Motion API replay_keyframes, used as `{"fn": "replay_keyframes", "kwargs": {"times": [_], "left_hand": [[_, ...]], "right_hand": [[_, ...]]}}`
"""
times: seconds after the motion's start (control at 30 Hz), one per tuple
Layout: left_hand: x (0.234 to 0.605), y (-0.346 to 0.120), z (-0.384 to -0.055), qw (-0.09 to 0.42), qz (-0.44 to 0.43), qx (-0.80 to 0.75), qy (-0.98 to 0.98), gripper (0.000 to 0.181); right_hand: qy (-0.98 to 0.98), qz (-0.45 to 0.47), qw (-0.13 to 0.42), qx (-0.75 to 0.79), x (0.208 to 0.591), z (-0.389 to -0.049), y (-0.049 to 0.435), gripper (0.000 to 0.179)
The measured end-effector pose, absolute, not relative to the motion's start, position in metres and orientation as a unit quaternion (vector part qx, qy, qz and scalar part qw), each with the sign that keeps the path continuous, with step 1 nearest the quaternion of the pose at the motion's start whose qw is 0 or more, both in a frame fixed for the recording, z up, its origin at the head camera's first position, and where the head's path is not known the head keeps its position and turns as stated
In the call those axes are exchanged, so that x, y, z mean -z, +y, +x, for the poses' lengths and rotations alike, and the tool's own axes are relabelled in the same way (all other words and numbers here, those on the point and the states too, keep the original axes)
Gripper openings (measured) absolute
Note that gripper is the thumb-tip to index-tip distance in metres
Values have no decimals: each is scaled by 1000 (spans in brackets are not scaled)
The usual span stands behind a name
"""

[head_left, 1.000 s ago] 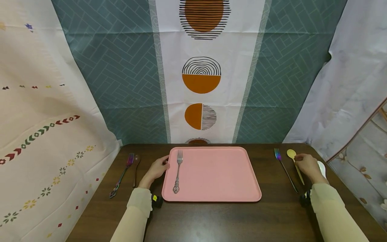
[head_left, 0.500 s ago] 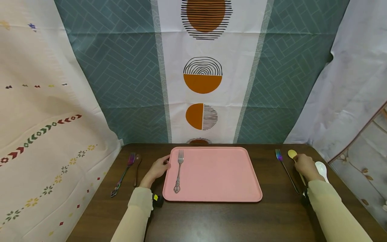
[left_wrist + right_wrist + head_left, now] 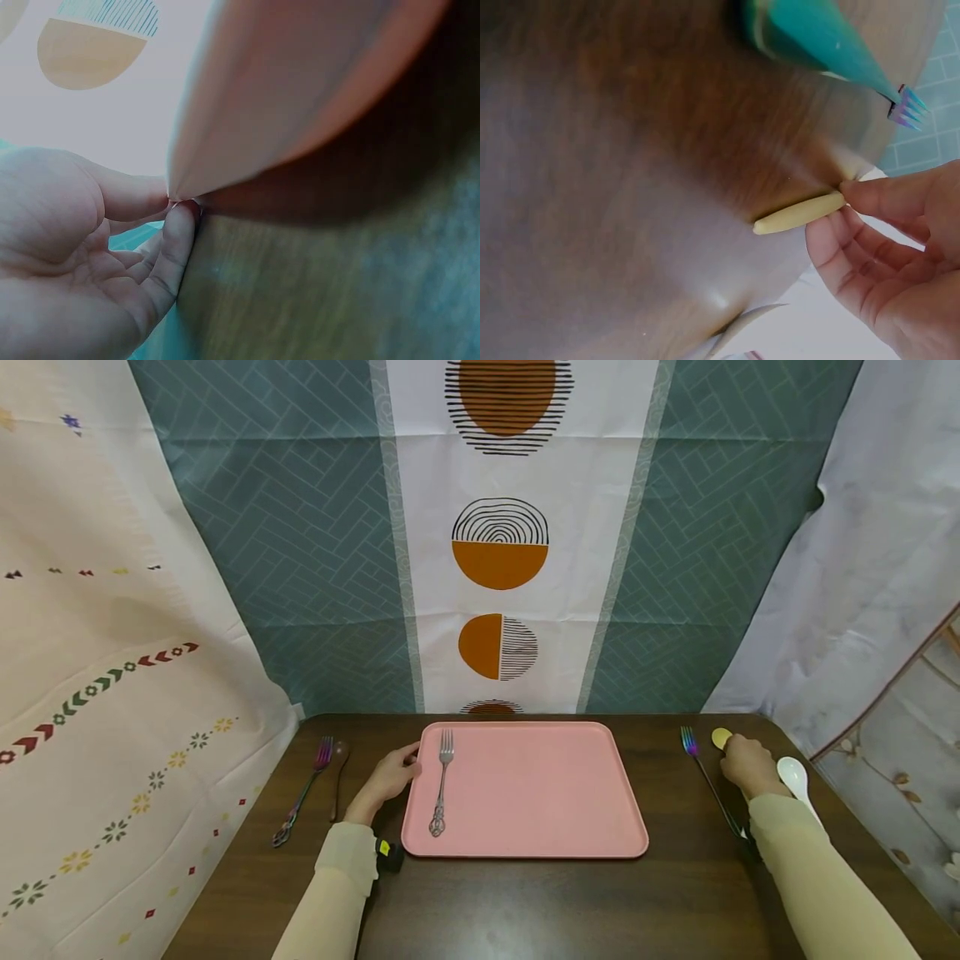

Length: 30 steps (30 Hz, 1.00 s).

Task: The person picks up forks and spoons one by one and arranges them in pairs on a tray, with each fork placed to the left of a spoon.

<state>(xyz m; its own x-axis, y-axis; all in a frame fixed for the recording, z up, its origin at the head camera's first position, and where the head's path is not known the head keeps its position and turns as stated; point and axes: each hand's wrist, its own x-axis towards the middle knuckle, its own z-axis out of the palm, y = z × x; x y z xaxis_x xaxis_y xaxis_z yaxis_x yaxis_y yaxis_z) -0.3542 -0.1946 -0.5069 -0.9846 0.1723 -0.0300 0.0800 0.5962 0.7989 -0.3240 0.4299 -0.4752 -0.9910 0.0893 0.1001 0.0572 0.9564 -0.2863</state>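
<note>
At the left edge of a pink tray (image 3: 540, 793), my left hand (image 3: 388, 781) pinches the rim; the left wrist view shows the thumb above and a finger below the tray edge (image 3: 247, 142). A silver fork (image 3: 441, 789) lies on the tray's left side. Over on the right, my right hand (image 3: 750, 766) pinches a yellow spoon (image 3: 722, 737) by its handle between thumb and fingers. Its bowl shows past the hand in the head view, while the right wrist view shows the handle end (image 3: 799, 215) close over the table.
A rainbow fork (image 3: 689, 743) lies left of my right hand, and a white spoon (image 3: 793, 772) right of it. Left of the tray lie another rainbow fork (image 3: 324, 752) and a brown spoon (image 3: 341, 752). Hanging cloth (image 3: 315, 568) borders the brown table (image 3: 525, 910).
My right hand and forearm have shifted left, and the hand now covers most of the yellow spoon's handle. More of the white spoon shows. My left hand stays at the tray's rim.
</note>
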Motion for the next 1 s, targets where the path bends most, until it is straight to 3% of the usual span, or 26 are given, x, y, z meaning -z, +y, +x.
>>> {"fn": "replay_keyframes", "kwargs": {"times": [1.0], "left_hand": [[507, -192, -356, 55, 84, -455, 885, 53]], "right_hand": [[-983, -74, 23, -164, 467, -320, 435, 22]]}}
